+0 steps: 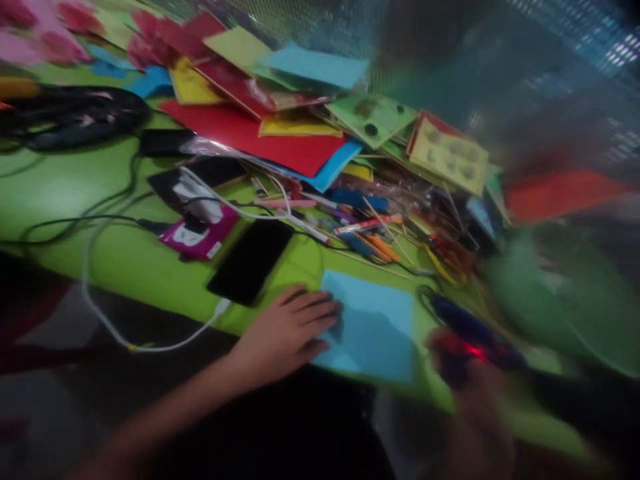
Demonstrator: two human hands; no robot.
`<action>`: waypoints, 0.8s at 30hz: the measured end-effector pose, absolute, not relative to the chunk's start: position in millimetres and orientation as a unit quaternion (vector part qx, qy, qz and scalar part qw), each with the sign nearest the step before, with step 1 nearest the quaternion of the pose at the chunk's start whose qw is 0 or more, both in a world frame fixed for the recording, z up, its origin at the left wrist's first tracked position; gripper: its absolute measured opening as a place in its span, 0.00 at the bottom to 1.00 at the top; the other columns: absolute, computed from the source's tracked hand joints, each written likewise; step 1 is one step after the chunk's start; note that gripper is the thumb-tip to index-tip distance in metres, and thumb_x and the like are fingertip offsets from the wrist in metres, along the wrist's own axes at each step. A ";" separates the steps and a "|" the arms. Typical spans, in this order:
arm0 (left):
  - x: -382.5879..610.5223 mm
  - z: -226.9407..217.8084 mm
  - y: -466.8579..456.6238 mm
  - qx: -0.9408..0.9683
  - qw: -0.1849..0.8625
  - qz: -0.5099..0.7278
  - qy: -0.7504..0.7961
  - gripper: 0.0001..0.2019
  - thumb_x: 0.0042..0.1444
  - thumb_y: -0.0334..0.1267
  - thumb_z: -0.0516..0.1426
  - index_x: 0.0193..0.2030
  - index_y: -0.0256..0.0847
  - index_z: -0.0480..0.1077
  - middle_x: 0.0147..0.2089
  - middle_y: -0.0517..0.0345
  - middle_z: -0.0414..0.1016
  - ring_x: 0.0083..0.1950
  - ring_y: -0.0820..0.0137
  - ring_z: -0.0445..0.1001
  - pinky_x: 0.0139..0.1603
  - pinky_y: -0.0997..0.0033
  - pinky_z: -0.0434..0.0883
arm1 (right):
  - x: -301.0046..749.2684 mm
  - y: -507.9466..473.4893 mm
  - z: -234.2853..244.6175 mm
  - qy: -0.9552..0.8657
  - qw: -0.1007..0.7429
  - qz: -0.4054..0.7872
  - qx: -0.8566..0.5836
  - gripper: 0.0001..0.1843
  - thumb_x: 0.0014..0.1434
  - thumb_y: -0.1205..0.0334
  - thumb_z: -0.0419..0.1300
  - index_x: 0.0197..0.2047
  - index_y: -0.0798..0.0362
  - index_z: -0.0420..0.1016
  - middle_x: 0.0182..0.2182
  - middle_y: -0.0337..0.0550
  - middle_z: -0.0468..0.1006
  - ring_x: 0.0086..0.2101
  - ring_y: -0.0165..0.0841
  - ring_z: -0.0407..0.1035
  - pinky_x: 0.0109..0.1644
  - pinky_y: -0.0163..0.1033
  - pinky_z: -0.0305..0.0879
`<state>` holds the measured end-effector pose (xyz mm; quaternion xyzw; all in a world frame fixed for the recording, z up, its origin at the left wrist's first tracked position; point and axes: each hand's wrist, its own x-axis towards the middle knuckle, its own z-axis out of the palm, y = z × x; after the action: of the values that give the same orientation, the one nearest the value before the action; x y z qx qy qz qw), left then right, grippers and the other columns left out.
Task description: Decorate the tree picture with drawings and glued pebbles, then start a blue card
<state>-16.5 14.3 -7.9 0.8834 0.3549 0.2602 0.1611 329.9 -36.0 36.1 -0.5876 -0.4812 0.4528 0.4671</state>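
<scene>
My left hand (295,328) lies with its fingers stretched over the left edge of a light blue sheet of paper (375,330), palm down. The sheet rests flat near the front edge of the green table. To the right of it, my right hand (473,380) is wrapped round a dark blue glue gun (465,327) with a lit red light. The gun's front end points up and left, beside the sheet's right edge. Motion blur smears this hand and the gun. Just left of my left hand sits a black phone (253,260) with a white cable plugged in.
Pens and markers (360,227) lie in a heap behind the sheet. Coloured cards and papers (280,143) are piled farther back. A magenta packet (200,233) and looping cables are on the left. A green rounded object (555,293) stands at the right.
</scene>
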 end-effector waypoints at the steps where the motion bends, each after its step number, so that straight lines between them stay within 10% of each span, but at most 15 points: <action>1: -16.5 -7.6 14.4 0.885 0.160 0.259 0.353 0.16 0.69 0.45 0.57 0.60 0.46 0.74 0.66 0.57 0.75 0.70 0.63 0.69 0.75 0.54 0.53 | 330.4 -33.6 37.5 -0.484 0.465 0.453 -0.586 0.25 0.61 0.37 0.61 0.44 0.51 0.80 0.36 0.48 0.78 0.27 0.33 0.67 0.29 0.41 0.67; 15: -16.1 -4.0 16.2 0.888 0.175 0.242 0.348 0.15 0.68 0.47 0.57 0.57 0.46 0.75 0.66 0.59 0.75 0.72 0.57 0.65 0.72 0.51 0.56 | 273.7 22.6 68.5 -0.555 0.267 0.525 -0.588 0.26 0.63 0.36 0.59 0.45 0.51 0.80 0.29 0.42 0.75 0.25 0.30 0.61 0.27 0.36 0.57; 24: -13.7 -3.1 10.3 0.891 0.153 0.251 0.345 0.13 0.68 0.51 0.57 0.50 0.47 0.75 0.63 0.60 0.78 0.69 0.60 0.68 0.68 0.55 0.59 | 283.4 28.2 50.7 -0.611 0.235 0.457 -0.602 0.23 0.63 0.35 0.55 0.40 0.40 0.84 0.27 0.48 0.78 0.26 0.43 0.70 0.27 0.47 0.68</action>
<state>-13.7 10.3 -3.1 0.8914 0.3447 0.2511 0.1533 283.4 28.2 50.7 -0.6015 -0.6114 0.4574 0.2347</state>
